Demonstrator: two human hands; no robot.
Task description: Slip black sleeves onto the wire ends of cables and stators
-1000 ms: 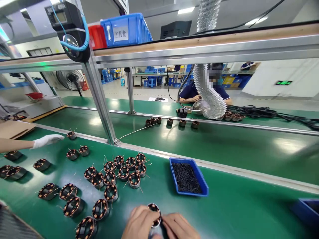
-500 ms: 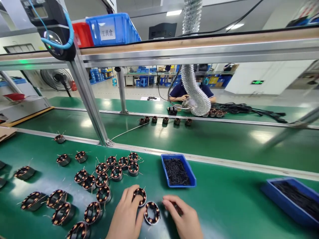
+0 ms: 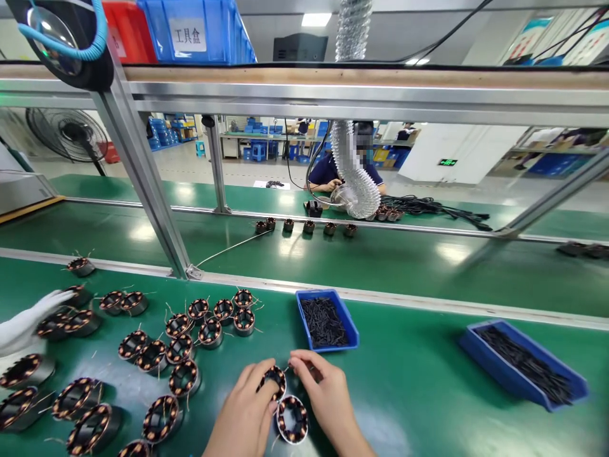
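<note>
My left hand [image 3: 247, 406] is closed around a ring-shaped motor stator [image 3: 280, 379] with copper windings, thumb and fingers on its rim and in its opening. A second stator [image 3: 292, 419] lies on the green bench just in front of it, close to my left thumb. My right hand [image 3: 323, 387] is pinched at the right edge of the held stator, where a thin wire end shows beside the fingertips. Whatever sits between those fingertips is too small to make out. Several more stators [image 3: 184, 378] with loose wire ends lie to the left.
Beyond my hands stands a blue tray [image 3: 352, 335] of short black tubes; another blue tray [image 3: 504, 381] is at the right. A co-worker's white-gloved hand [image 3: 45, 311] touches stators at the left. A metal post [image 3: 143, 184] rises from the bench's back rail. Someone sits opposite, behind a clear duct [image 3: 356, 184].
My right hand has moved left and away from me, up to the held stator. A co-worker's gloved hand has come into view at the left. The camera view has shifted right.
</note>
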